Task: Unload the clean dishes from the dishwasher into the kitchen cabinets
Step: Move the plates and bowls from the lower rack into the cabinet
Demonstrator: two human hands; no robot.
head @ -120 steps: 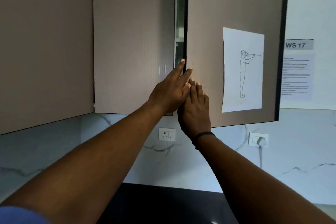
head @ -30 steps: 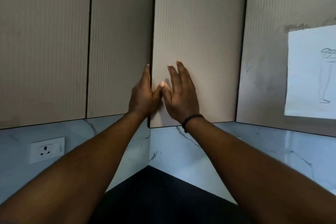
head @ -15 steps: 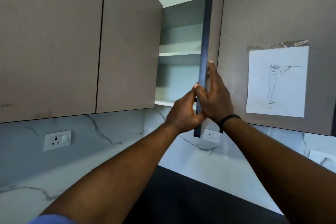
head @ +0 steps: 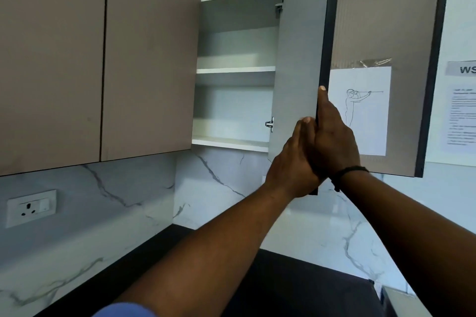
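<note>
Hands at 3 o'clock: left hand (head: 293,165) & right hand (head: 332,141) both clamped on cabinet door (head: 296,59) edge, shelves (head: 234,69) bare. Prep step; no dishes in view. Next: release, fetch from dishwasher.

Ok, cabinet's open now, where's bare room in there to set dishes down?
Both white shelves show bare: the lower shelf, between the closed taupe door and the open grey door, and the upper shelf. It is crowded at that door's dark edge, gripped by the left hand and right hand.
</note>
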